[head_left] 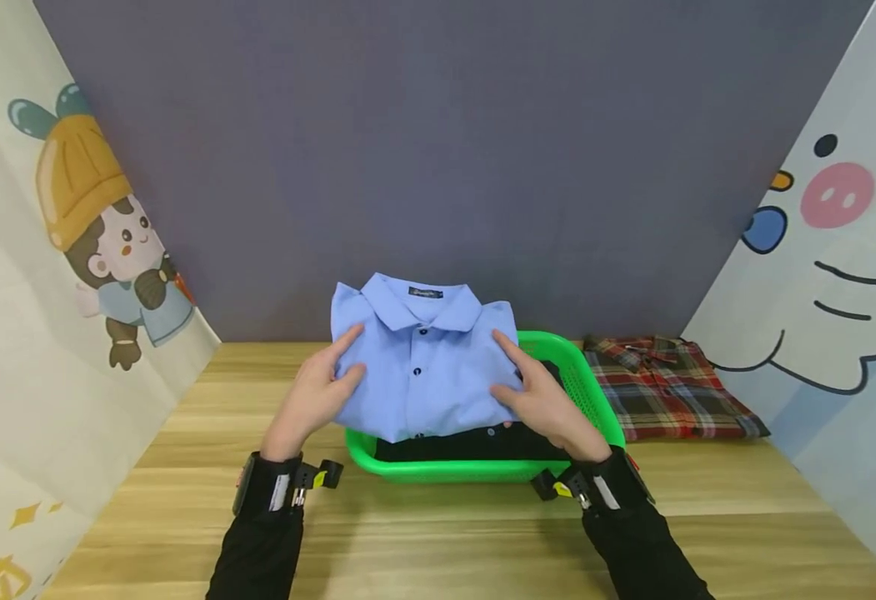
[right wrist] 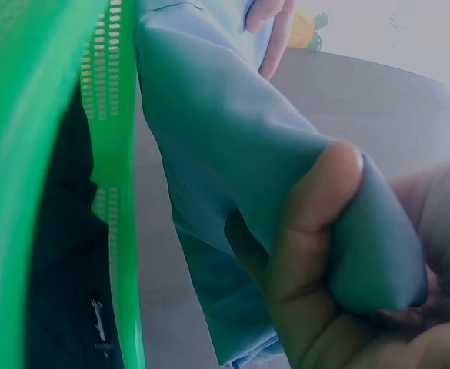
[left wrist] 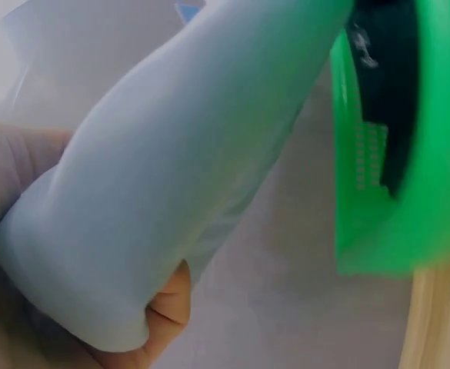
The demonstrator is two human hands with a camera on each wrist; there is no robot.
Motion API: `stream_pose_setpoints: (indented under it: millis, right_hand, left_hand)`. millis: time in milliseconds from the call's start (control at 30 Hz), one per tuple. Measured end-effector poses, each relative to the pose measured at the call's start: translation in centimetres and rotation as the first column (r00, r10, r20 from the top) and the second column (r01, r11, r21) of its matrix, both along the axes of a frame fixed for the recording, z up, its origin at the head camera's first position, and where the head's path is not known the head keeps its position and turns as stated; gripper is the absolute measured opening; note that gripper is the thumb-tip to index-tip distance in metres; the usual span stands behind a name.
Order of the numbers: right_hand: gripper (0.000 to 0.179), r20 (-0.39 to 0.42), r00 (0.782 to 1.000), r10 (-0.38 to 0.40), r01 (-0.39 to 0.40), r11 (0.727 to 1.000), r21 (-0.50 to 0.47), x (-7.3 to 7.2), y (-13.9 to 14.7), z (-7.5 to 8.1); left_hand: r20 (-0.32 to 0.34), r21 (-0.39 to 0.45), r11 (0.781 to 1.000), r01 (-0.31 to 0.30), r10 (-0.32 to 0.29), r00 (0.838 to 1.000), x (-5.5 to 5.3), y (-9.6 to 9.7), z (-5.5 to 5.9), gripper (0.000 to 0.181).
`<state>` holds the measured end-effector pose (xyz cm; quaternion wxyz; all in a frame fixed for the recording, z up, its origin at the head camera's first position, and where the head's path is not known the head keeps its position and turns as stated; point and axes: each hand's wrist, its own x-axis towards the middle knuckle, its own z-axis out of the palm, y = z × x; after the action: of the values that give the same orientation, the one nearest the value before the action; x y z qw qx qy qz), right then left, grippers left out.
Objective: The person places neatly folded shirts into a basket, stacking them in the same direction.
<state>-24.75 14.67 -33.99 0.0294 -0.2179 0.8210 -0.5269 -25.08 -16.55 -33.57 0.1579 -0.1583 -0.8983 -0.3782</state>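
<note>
A folded light-blue collared shirt (head_left: 448, 375) is held up above a green plastic basket (head_left: 475, 472). My left hand (head_left: 316, 398) grips its left side and my right hand (head_left: 545, 402) grips its right side, thumbs and index fingers on the front. In the left wrist view, curled fingers (left wrist: 171, 311) hold the underside of the shirt (left wrist: 155, 169). The right wrist view shows fingers (right wrist: 309, 223) wrapped round the shirt's edge (right wrist: 217, 115). Dark folded clothing (head_left: 468, 446) lies inside the basket, partly hidden by the shirt.
To the right of the basket, a folded plaid shirt (head_left: 670, 387) lies on the wooden table (head_left: 422, 542). A grey panel (head_left: 438, 150) stands behind the table. Printed white sheets (head_left: 2, 292) flank both sides.
</note>
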Motion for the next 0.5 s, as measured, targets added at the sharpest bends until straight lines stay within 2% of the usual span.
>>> stream_pose_setpoints:
  millis: [167, 500]
  right_hand:
    - [0.07, -0.014, 1.0, -0.007, 0.007, 1.0, 0.006, -0.2, 0.9, -0.2]
    - [0.072, -0.005, 1.0, 0.002, -0.002, 0.999, 0.042, -0.1, 3.5, -0.2]
  left_hand:
    - [0.019, -0.002, 1.0, 0.003, -0.002, 1.0, 0.0, 0.8, -0.1, 0.055]
    - [0.048, -0.066, 0.994, 0.087, -0.084, 0.995, -0.2, 1.5, -0.7, 0.058]
